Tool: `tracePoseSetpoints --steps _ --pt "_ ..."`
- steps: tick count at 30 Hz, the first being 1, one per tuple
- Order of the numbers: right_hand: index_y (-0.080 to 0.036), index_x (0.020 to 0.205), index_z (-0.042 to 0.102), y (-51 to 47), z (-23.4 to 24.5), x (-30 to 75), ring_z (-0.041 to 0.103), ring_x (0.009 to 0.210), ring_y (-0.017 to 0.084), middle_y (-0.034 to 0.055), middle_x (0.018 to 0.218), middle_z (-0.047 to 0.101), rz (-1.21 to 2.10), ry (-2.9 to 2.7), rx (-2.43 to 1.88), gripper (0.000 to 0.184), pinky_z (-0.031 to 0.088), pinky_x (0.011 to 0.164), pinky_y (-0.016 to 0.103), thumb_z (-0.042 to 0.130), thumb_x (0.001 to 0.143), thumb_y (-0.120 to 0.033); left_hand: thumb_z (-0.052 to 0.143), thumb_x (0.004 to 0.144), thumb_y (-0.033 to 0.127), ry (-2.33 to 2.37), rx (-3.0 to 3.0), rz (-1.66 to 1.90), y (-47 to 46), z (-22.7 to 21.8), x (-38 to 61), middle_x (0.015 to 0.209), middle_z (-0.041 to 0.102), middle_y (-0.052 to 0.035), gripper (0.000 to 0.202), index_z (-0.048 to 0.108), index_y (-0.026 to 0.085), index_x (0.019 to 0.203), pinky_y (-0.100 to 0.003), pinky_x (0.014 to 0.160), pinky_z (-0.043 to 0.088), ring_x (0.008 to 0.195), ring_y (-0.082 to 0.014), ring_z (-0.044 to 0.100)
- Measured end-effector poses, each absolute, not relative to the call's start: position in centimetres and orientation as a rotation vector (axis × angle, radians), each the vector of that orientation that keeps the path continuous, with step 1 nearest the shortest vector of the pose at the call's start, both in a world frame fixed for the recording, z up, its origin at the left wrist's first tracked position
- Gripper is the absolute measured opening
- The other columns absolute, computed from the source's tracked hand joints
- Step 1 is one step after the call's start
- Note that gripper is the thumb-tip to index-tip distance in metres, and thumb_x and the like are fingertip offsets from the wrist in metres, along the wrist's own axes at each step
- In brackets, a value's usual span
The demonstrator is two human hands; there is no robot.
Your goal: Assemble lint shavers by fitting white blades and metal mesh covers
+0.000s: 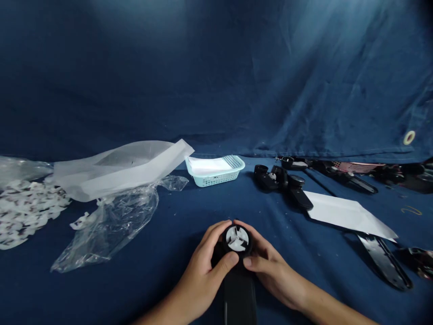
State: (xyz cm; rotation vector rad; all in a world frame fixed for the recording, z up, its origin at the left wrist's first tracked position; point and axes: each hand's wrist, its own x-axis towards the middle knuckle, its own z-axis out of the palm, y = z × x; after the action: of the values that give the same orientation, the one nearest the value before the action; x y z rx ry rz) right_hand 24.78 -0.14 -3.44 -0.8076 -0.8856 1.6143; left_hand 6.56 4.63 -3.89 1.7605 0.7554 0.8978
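Observation:
Between my two hands is a black plastic part with a round head and a long flat handle (239, 295) pointing toward me. Set in the round head is a white disc (237, 239) with a three-armed pattern. My left hand (210, 262) curls round the left side of the head, its thumb on the lower rim. On the opposite side my right hand (270, 266) grips the head, thumb at the lower right rim and fingertips at the top. The undersides of the fingers and of the part are hidden.
A light-blue basket (216, 179) holding white paper stands at the back. To the left lie clear plastic bags (111, 228), a white translucent sheet (128, 169) and a heap of small white pieces (29, 210). Black parts (270, 177) and white paper (348, 212) lie right, before a blue curtain (203, 76).

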Motion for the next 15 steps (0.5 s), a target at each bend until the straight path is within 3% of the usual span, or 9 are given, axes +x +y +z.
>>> tracePoseSetpoints --steps 9,15 --pt "-0.026 0.124 0.064 -0.32 -2.92 24.49 0.053 0.125 0.025 0.005 0.128 0.066 1.633 -0.844 -0.743 0.044 0.027 0.113 0.04 0.073 0.081 -0.021 0.06 0.093 0.046 0.781 1.711 0.901 4.34 -3.67 6.51 0.145 0.048 -0.0019 0.051 0.044 0.035 0.14 -0.041 0.114 0.033 0.133 -0.0247 0.044" --pt "-0.026 0.118 0.068 -0.33 -2.74 24.95 0.068 0.099 0.022 0.0033 0.106 0.076 1.709 -0.627 -0.776 0.032 0.039 0.102 0.037 0.069 0.086 -0.027 0.057 0.092 0.052 0.872 1.643 0.889 4.48 -4.08 6.59 0.135 0.056 -0.0089 0.056 0.043 0.03 0.142 -0.045 0.101 0.044 0.117 -0.0267 0.057"
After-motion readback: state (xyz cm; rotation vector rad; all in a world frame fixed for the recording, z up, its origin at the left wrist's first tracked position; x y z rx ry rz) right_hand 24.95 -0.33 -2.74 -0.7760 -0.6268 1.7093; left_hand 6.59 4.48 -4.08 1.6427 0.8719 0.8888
